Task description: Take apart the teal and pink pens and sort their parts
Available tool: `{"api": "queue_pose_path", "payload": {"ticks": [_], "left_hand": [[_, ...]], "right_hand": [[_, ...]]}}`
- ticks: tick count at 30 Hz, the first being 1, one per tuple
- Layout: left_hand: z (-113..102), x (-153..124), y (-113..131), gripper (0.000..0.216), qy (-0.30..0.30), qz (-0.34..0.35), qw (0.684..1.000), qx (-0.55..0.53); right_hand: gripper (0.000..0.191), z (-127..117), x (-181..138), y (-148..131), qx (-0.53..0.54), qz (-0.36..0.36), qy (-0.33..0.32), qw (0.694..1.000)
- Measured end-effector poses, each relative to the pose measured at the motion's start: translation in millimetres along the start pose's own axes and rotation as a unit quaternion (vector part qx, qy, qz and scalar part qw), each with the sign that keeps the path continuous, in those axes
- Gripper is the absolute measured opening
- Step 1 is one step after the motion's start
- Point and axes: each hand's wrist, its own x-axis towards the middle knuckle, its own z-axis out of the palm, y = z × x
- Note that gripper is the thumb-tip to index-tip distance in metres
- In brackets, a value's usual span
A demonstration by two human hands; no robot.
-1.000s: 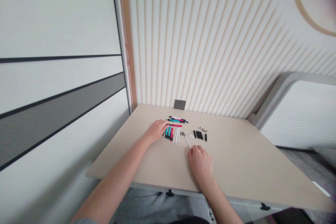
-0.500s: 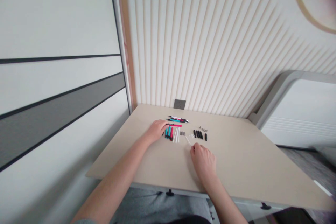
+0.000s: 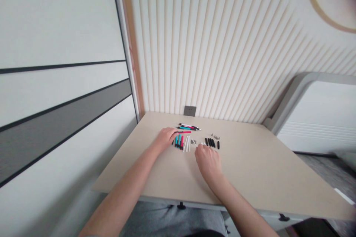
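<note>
A red pen barrel lies sideways over the middle of the desk, its dark end pinched in the fingers of the left hand, which is curled, palm down. Nearer the person, the right hand is bunched, thumb and fingertips closed on a thin white stick that slants up and leftward out of the grip. Its far end comes to some small grey pieces; whether it touches them I can't tell from here.

Just below the red barrel, teal barrels and another red one stand in a row, with loose white sticks fanned beside them. Small white bits peek out past the right hand's knuckles, and next along come black grips, with a single black grip set a little apart. Above those, small metallic pieces are scattered.

Farther back, a few pens lie together, white, red and teal. Behind them a dark wall socket sits low on the ribbed wall, with a pale cabinet to the left and a padded-looking headboard off to the right.
</note>
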Motion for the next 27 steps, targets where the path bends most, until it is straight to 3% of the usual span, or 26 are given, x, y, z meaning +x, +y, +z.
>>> {"api": "queue_pose_path", "payload": {"ticks": [4,9,17,22,27], "left_hand": [[-1,-1,-1,0.026,0.014,-0.005,1.0,0.008],[-1,-2,-2,0.026,0.011,-0.001,1.0,0.002],[2,-1,-1,0.025,-0.013,0.005,1.0,0.007],[1,-1,0,0.024,-0.022,0.003,1.0,0.003],[3,-1,-2,0.025,-0.015,0.007,1.0,-0.005]], "right_hand": [[0.025,8,25,-16,-0.007,-0.058,-0.007,0.998],[0.025,23,38,-27,0.003,-0.044,-0.028,0.999],[0.02,34,38,-34,0.039,-0.054,-0.066,0.996],[0.029,33,32,-28,0.077,-0.13,-0.024,0.988],[0.033,28,25,-18,0.11,-0.16,-0.012,0.981]]}}
